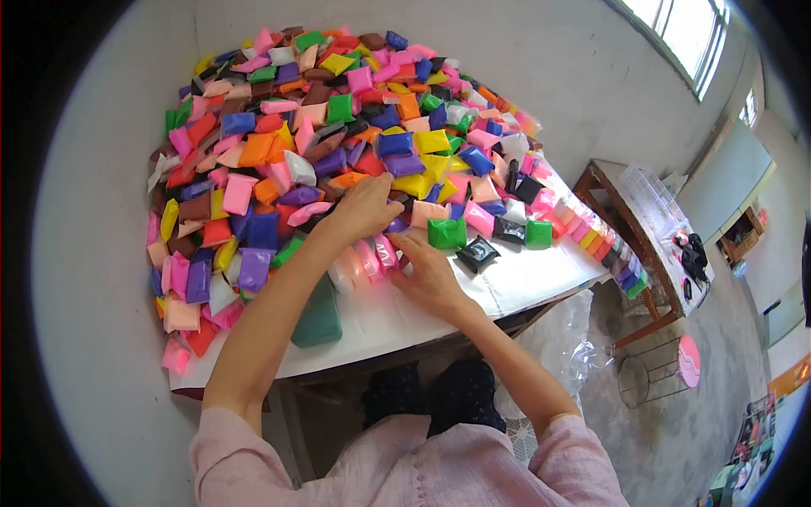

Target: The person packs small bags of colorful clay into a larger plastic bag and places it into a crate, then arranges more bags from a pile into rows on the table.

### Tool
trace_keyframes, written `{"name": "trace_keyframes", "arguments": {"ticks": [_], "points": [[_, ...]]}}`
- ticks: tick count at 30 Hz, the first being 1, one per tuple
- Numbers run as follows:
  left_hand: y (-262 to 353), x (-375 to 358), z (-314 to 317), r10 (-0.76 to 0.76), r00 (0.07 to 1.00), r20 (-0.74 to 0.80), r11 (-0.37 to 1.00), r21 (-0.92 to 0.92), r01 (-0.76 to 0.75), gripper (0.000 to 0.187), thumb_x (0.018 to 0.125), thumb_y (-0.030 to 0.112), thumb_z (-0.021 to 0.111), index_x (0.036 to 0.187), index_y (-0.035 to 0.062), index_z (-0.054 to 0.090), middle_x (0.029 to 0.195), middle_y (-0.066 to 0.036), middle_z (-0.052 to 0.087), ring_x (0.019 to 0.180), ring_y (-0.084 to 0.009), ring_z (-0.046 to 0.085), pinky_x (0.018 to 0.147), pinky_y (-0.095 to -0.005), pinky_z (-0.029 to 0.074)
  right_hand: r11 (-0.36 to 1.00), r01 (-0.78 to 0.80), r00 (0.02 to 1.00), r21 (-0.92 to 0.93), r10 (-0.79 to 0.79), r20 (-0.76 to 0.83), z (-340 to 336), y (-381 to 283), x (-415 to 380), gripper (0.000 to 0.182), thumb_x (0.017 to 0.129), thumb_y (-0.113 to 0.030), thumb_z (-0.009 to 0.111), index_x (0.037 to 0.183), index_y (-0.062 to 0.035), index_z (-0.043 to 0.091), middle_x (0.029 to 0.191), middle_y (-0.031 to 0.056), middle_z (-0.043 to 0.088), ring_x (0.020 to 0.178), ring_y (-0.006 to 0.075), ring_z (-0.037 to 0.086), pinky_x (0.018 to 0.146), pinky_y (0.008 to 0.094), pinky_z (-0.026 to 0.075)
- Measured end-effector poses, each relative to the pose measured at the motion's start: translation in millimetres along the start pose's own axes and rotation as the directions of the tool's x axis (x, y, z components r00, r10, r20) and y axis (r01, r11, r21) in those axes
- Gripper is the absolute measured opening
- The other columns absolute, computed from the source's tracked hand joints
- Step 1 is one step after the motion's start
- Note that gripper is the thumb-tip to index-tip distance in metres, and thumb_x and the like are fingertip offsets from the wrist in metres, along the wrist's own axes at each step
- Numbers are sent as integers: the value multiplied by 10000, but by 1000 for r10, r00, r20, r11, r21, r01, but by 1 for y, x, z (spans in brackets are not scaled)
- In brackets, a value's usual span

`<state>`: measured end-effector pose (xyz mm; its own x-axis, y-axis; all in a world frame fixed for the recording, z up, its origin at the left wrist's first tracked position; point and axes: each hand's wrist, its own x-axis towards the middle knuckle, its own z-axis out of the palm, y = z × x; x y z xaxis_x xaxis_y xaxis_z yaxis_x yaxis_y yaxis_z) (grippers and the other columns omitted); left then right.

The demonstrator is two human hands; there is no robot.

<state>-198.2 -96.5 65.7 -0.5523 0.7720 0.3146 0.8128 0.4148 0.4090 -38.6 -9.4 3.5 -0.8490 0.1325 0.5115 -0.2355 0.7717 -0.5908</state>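
A large heap of small soft sealed packets (253, 150) in many colours covers the table. My left hand (365, 209) reaches into the near side of the heap with its fingers curled, close to yellow and purple packets (405, 163); what lies under the fingertips is hidden. Just below it, my right hand (429, 272) has its fingers and thumb around the end of a pink packet (385, 252). This packet stands at the right end of a short row of pale and pink packets (361, 264). A dark green block (318, 314) sits left of the row, partly behind my left forearm.
Black and green packets (478, 253) lie right of my hands on the white table surface (405, 325). A long row of packets (598, 241) runs along the right edge. Clear plastic (562, 342) hangs beside the table. Further right stand a wooden desk (646, 228) and a pink-topped stool (688, 362).
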Motion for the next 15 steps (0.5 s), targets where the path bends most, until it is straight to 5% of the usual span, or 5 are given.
{"name": "trace_keyframes", "arguments": {"ticks": [6, 9, 12, 15], "points": [[27, -37, -61, 43, 986, 164, 984, -176, -14, 380, 967, 295, 550, 1191, -4, 615, 1124, -201, 666, 1085, -296, 630, 929, -380, 479, 998, -4, 1000, -56, 4, -2, -1, -3, -1, 480, 775, -72, 684, 1239, -11, 574, 1074, 157, 611, 880, 306, 653, 782, 396, 524], [28, -61, -61, 162, 962, 218, 932, -354, -77, 395, 1026, 305, 461, 1080, -56, 611, 1013, -205, 655, 946, -314, 629, 863, -389, 481, 997, -27, 999, -67, 28, 15, -4, -6, -3, 468, 785, -96, 683, 1233, -15, 575, 1062, 158, 606, 896, 321, 639, 776, 404, 518], [17, -70, -51, 172, 954, 244, 921, -383, -68, 445, 1066, 336, 399, 1209, -28, 612, 1185, -139, 659, 1111, -222, 603, 999, -334, 444, 992, 26, 1000, -124, -25, 9, -3, -2, -6, 472, 791, -121, 683, 1237, -17, 571, 1045, 162, 598, 910, 335, 622, 776, 415, 510], [15, -76, -43, 151, 941, 301, 883, -470, 9, 434, 1071, 312, 388, 1216, -35, 605, 1182, -126, 653, 1101, -221, 597, 1026, -331, 429, 990, 47, 999, -134, -48, -4, 1, -2, -8, 483, 792, -134, 678, 1244, -11, 561, 1027, 167, 588, 920, 346, 605, 782, 428, 501]]}}
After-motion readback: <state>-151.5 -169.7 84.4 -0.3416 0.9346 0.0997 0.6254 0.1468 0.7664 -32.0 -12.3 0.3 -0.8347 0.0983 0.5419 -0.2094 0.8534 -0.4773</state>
